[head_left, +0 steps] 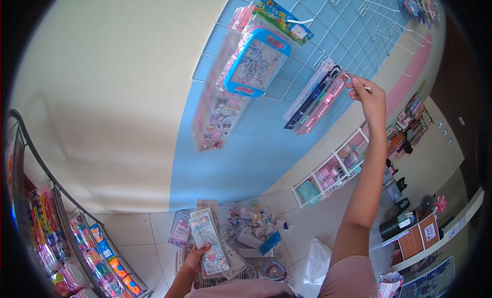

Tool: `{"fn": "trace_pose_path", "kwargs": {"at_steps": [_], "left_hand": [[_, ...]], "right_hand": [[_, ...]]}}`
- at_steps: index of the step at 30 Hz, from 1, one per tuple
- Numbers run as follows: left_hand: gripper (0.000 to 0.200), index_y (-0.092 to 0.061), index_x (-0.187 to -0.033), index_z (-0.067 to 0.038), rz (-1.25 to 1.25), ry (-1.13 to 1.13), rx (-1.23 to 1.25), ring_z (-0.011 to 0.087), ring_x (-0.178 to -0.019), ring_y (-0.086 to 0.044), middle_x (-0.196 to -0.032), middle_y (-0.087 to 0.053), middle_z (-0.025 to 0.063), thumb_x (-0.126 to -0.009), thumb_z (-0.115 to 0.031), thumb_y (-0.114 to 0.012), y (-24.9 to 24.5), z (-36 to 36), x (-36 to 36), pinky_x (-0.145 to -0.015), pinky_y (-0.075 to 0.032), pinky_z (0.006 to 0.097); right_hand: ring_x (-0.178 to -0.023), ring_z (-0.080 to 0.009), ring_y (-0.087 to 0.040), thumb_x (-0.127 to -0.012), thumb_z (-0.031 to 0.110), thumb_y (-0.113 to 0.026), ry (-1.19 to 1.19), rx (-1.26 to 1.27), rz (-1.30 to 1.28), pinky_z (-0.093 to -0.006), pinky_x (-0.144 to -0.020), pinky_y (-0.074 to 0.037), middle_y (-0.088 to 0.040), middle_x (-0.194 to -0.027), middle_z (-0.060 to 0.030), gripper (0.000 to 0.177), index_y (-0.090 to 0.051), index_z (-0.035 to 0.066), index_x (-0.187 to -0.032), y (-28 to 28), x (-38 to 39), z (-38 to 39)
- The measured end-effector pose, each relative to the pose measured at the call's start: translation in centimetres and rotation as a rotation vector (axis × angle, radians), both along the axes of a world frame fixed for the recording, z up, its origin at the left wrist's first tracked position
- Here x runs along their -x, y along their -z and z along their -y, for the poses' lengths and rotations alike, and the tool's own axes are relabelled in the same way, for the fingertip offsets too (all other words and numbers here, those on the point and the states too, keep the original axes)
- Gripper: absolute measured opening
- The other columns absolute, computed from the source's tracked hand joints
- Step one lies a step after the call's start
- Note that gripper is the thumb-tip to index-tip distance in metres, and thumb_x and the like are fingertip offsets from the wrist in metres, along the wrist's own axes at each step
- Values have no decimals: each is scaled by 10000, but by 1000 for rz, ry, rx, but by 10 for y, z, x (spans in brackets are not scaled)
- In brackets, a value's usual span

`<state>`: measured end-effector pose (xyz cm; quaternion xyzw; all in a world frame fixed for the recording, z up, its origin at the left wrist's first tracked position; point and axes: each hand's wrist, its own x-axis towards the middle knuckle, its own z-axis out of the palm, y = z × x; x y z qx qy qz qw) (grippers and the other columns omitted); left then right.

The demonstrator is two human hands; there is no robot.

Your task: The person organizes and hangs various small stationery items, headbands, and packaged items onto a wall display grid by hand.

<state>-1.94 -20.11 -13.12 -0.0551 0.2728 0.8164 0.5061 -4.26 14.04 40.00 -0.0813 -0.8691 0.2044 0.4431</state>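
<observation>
My right hand is raised to a hook on the wire grid, fingers pinched at the top of a slim pink pack. The white hook tip shows beside the fingers. Behind that pack, on the same hook, hang several dark blue and pale slim packs. Low down, my left hand is closed around the lower edge of a flat, light-coloured pack with pastel cartoon prints.
A blue-framed toy board pack hangs left on the grid, before long sticker-like sheets. Loose packs and small goods lie on the tiled floor. Beyond my right arm stands a white wire rack; a curved display rack stands left.
</observation>
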Motion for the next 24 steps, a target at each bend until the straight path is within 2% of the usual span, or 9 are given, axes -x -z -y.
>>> {"fn": "trace_pose_path", "kwargs": {"at_steps": [3,6,7,10,11,17,20,24], "left_hand": [[446,-418,-1214,-30,-29,-29,44,232,-939,-620,-1057,-578,98,-839,-113,-646,-6,2,5,-801,-542,396],[453,-419,-1217,-32,0,-38,54,238,-944,-618,-1057,-579,99,-835,-108,-650,1,2,6,-812,-537,405],[462,-415,-1223,-36,-2,-35,51,239,-950,-615,-1062,-577,98,-832,-106,-652,1,2,6,-814,-536,408],[492,-398,-1243,-52,-14,-28,45,244,-971,-606,-1084,-567,97,-827,-98,-658,2,0,4,-821,-532,414],[505,-389,-1251,-59,-20,-22,44,246,-980,-602,-1094,-562,97,-826,-96,-659,5,0,2,-824,-531,416],[543,-356,-1277,-79,-4,-10,25,261,-1020,-583,-1132,-538,99,-825,-93,-657,16,3,-1,-838,-526,426],[535,-358,-1273,-73,-2,-7,50,264,-1017,-585,-1124,-540,101,-828,-93,-654,21,3,0,-837,-528,427],[517,-367,-1259,-55,14,-4,72,259,-1000,-593,-1111,-544,108,-829,-96,-652,11,5,2,-823,-533,419]], "right_hand": [[-665,-153,-620,-905,182,-564,141,-94,240,-258,-613,-495,-672,-784,-97,255,-657,-45,-975,-21,-6,5],[-718,-252,-643,-857,85,-536,378,-552,328,-327,-662,-506,-673,-810,-138,190,-656,-28,-951,-26,3,26],[-773,-319,-631,-819,74,-521,528,-790,335,-395,-706,-497,-647,-804,-175,175,-644,-10,-912,-22,8,34],[-769,-312,-626,-821,133,-531,645,-1149,332,-416,-700,-489,-620,-766,-181,188,-630,-6,-900,-18,28,33],[-737,-307,-616,-834,176,-536,662,-1233,317,-414,-680,-488,-594,-710,-158,189,-636,20,-870,-22,31,27],[-703,-317,-608,-818,171,-580,379,-1166,358,-409,-621,-476,-629,-717,-121,133,-682,89,-843,-53,21,17],[-697,-323,-606,-807,167,-601,297,-1229,392,-412,-609,-469,-632,-734,-132,118,-687,93,-839,-58,24,12],[-701,-323,-607,-800,142,-595,298,-1245,429,-412,-601,-469,-626,-728,-134,107,-682,82,-820,-51,24,14]]}}
